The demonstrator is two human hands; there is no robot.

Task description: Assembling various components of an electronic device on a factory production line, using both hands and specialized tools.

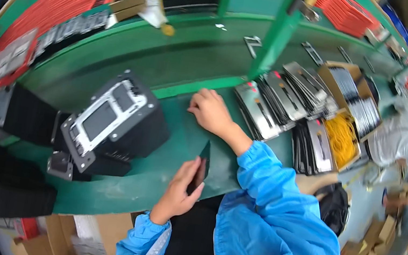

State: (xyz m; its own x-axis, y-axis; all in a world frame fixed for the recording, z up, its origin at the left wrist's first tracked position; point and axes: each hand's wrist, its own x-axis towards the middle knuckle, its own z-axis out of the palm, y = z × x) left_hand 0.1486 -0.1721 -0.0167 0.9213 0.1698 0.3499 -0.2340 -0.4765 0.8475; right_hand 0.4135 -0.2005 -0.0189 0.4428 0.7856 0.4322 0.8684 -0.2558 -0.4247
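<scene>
From here, the unit (151, 132) stands tilted on the bench (138, 203) with its silver frame (113, 108) across the top, so that part looks in place; whether it's fastened I can't tell. Neither hand touches it. The right hand (212, 111) rests on the bench to the unit's right, fingers bent and close together; I can't see whether they pinch anything. The left hand (182, 186), right of the unit and nearer the person, has its fingers together and thumb apart, with something dark between, held or not I can't say. Plate stacks (258, 115) lie well right of the unit, seemingly left to handle; black boxes (31, 116) stand to its left, their stage unclear.
</scene>
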